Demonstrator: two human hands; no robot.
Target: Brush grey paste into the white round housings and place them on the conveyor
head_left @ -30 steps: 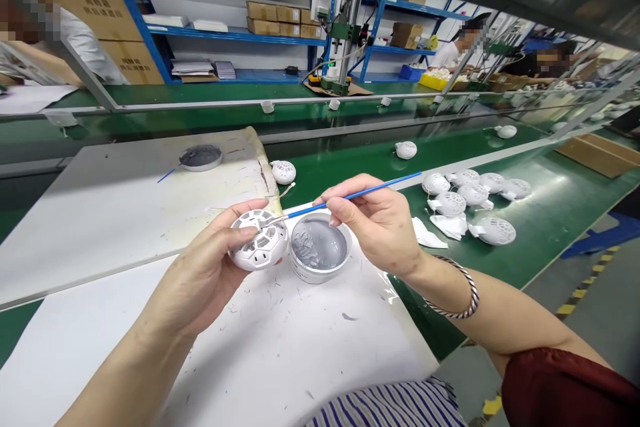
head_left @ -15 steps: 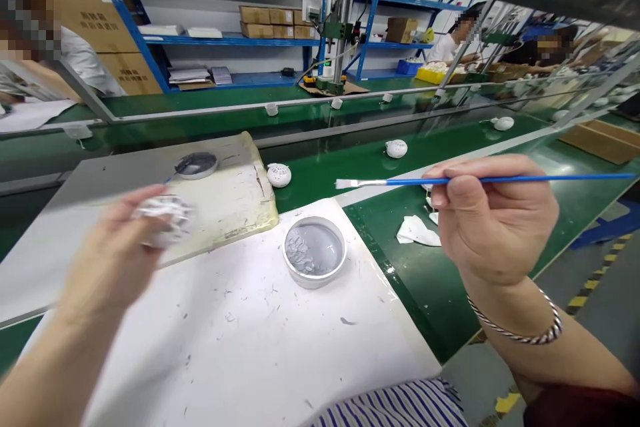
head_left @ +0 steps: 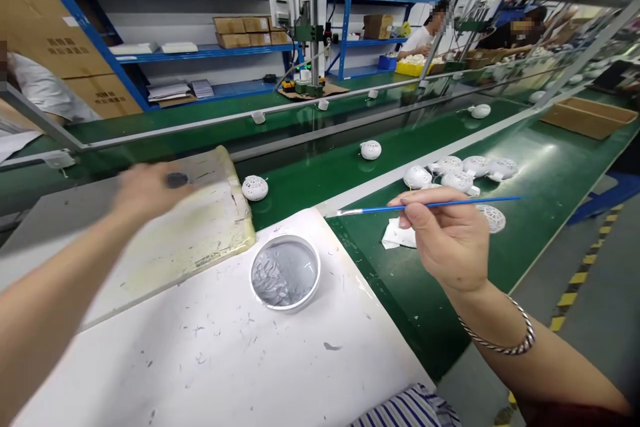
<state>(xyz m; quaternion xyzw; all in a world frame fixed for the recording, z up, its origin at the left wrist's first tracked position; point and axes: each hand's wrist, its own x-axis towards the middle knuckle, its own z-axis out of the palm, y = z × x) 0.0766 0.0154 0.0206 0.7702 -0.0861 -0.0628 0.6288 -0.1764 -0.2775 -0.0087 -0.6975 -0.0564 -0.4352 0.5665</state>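
My right hand [head_left: 453,240] pinches a slim blue paintbrush [head_left: 373,210] with a pale flat tip pointing left. Below and left of that tip, a round white tub [head_left: 285,307] of grey paint sits on a paint-flecked white board [head_left: 215,353]. At far left my left hand [head_left: 150,193], smeared by motion, reaches over a second board [head_left: 200,223] with a yellowed edge. It partly covers a dark dish [head_left: 177,179] there. Whether anything is in its fingers is hidden. A crumpled white cloth [head_left: 397,233] lies beside my right hand.
Several white latticed round shells [head_left: 456,181] cluster beyond my right hand. Other shells [head_left: 371,150] [head_left: 255,188] rest on the green belt. An open cardboard tray [head_left: 585,121] stands far right. A metal rail, a machine stand [head_left: 307,40] and people are across the bench.
My left hand has moved away toward the dark dish; the white latticed shell it held is no longer visible. My right hand, still holding the paintbrush, is lower and more left in view; the view has shifted.
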